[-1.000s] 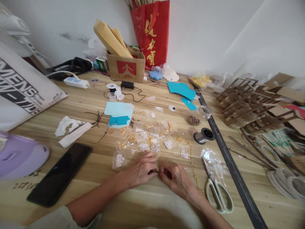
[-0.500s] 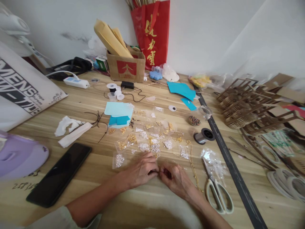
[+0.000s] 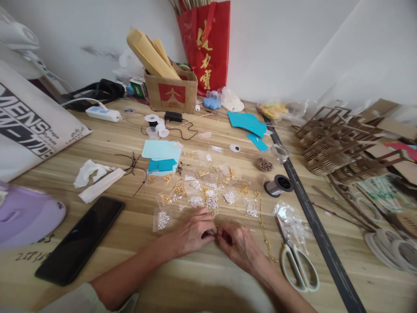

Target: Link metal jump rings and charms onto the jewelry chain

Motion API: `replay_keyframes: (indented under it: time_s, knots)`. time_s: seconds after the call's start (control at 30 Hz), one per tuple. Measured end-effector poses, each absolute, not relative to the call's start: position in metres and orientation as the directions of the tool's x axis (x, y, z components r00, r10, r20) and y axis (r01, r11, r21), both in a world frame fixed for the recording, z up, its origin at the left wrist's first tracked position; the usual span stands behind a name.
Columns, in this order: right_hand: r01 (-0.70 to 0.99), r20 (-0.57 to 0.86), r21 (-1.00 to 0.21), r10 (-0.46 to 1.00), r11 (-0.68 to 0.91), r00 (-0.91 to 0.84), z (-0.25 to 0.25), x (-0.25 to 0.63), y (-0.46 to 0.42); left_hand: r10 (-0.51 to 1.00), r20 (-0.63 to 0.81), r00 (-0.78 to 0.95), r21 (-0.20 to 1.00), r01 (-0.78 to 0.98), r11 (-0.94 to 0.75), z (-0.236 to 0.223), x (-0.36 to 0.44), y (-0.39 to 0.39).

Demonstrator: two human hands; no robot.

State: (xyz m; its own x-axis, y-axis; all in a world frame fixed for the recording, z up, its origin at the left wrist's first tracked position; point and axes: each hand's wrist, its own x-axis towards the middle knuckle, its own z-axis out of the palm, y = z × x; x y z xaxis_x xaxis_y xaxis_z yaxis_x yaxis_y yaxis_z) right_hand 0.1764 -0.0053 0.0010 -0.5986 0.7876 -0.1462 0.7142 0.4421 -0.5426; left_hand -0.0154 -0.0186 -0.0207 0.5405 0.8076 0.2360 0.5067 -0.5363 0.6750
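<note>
My left hand (image 3: 197,231) and my right hand (image 3: 237,241) meet low in the middle of the view, fingertips pinched close together. Whatever lies between the fingertips is too small to make out. Just beyond them, small clear bags of silver rings (image 3: 212,202) and gold findings (image 3: 179,189) are spread over the wooden table (image 3: 182,278). A bag of pale rings (image 3: 163,220) lies left of my left hand. Right of my right hand a gold chain (image 3: 264,230) stretches toward me, beside another bag of rings (image 3: 251,208).
White-handled scissors (image 3: 298,267) lie at right, near a spool of wire (image 3: 278,185) and a dish of beads (image 3: 265,164). A black phone (image 3: 81,239) is at left. Behind stand a cardboard box (image 3: 171,92) and a red bag (image 3: 208,48); brown woven baskets (image 3: 339,143) crowd the right.
The view has shifted very slightly. Both hands keep nearly the same place and the same pinched pose.
</note>
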Motion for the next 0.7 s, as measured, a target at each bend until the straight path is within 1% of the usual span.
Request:
replay_keyframes:
  time_s: [0.13,0.37,0.7]
  knots:
    - [0.712,-0.136,-0.543,0.790,0.445,-0.597,0.003,0.176,-0.006,0.821,0.284,0.495,0.676,0.505,-0.537,-0.025,-0.019,-0.017]
    - [0.709,-0.140,-0.553,0.790,0.438,-0.597,0.002,0.176,-0.006,0.822,0.204,0.531,0.651,0.554,-0.519,-0.026,-0.021,-0.018]
    - [0.722,-0.147,-0.524,0.787,0.452,-0.599,0.003,0.175,-0.005,0.811,0.189,0.554,0.631,0.564,-0.533,-0.016,-0.015,-0.019]
